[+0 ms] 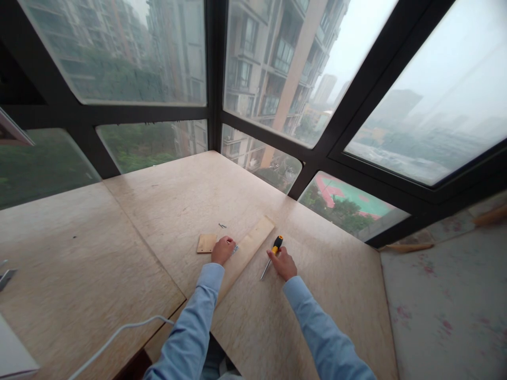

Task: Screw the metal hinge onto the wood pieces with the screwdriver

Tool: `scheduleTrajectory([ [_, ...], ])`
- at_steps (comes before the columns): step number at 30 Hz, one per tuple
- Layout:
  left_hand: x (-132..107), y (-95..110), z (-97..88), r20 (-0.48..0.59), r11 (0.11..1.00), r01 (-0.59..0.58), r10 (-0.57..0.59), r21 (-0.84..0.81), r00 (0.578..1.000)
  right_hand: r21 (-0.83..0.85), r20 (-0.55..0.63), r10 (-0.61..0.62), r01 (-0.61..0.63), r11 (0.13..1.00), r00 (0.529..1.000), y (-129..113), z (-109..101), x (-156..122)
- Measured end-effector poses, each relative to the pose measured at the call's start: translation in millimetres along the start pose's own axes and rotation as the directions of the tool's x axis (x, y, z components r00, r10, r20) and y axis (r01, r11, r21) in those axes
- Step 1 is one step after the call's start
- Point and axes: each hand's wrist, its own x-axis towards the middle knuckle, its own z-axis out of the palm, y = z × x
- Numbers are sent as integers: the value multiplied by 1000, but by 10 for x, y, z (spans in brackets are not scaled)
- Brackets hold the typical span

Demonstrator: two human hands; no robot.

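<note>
My left hand (223,250) is closed at the left edge of a long light wooden board (253,237). A small silvery metal piece (235,248) shows at its fingertips, too small to name. Just left of that hand lies a small square wooden block (206,243) with dark holes along its near edge. Right of the board, my right hand (284,263) is closed on a screwdriver (278,242) with a black and yellow handle. The steel shaft points down toward me, its tip near the tabletop. A few small screws (222,226) lie beyond the block.
The stone-patterned tabletop (119,253) runs up to dark-framed windows (216,126). A white cable (122,328) crosses the near left edge. A white object (13,348) sits at the lower left, a metal thing (6,278) above it. A patterned wall (443,295) borders the right.
</note>
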Motion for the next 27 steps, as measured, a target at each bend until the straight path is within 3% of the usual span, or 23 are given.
scheduleTrajectory([
  [6,-39,62,-31,15,1000,3,-3,-1,1000,-104,2,5,-5,995,1000,-46,15,70],
  [18,-100,206,-78,65,999,-19,17,27,998,-112,-30,-13,10,994,999,39,50,107],
  [27,-128,201,-46,137,994,-72,60,79,989,-129,-39,-15,10,992,999,39,48,87],
])
